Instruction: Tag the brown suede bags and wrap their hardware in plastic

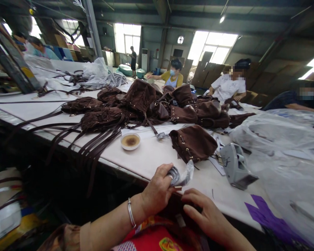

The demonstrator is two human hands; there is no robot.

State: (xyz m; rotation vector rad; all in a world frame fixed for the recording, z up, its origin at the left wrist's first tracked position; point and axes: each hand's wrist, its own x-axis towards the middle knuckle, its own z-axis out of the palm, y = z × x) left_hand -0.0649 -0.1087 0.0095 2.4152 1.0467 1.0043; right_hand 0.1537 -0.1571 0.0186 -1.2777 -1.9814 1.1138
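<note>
My left hand (158, 190), with a silver bangle at the wrist, is closed around a coiled strap wrapped in clear plastic (174, 175), over the table's front edge. My right hand (205, 212) is beside it, fingers bent and apart, at a dark brown piece (172, 205) on my lap. Whether the fingers grip that piece is hard to see. Just beyond my hands, a brown fringed bag (195, 142) lies on the white table (151, 157).
A heap of brown bags (141, 101) with hanging straps (94, 146) covers the table's middle. Nearby are a white bowl (130, 141), a grey tape dispenser (237, 165), purple material (268, 218) and plastic bags (285, 139). Several people are around the table.
</note>
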